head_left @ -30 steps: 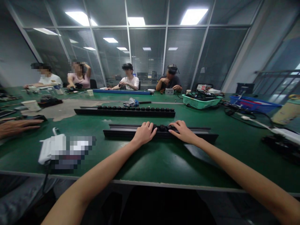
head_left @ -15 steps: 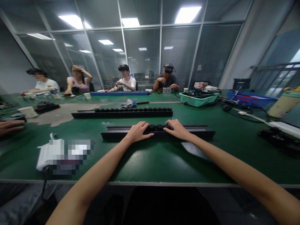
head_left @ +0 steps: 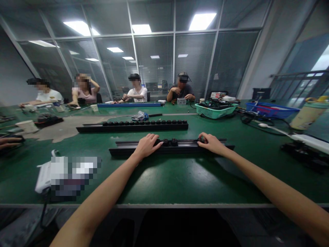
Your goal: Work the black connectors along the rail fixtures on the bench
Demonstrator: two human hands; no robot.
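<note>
In front of me lies a long black rail (head_left: 186,150) with a channel along its top. Two small black round-topped pieces (head_left: 174,141) sit in the channel between my hands. My left hand (head_left: 147,145) rests at the rail's left half, its fingers and thumb closed around another black piece (head_left: 157,141) that is partly covered. Farther right, my right hand (head_left: 212,144) pinches a similar black piece (head_left: 202,139) at the channel; whether it touches the rail is unclear. Behind runs a second black rail (head_left: 132,129) bearing a row of several such pieces.
A charger-like white device (head_left: 42,175) and a blurred item lie at left. Beyond are a crumpled glove-like item (head_left: 140,116), a green basket (head_left: 217,111) of cables, a blue basket (head_left: 272,111) and a paper cup (head_left: 26,126). Several people sit across the table; another person's hand (head_left: 10,142) shows at left.
My right hand has moved right along the rail with a black piece, away from the pieces in the middle. My left hand stays almost in place. The view has shifted slightly.
</note>
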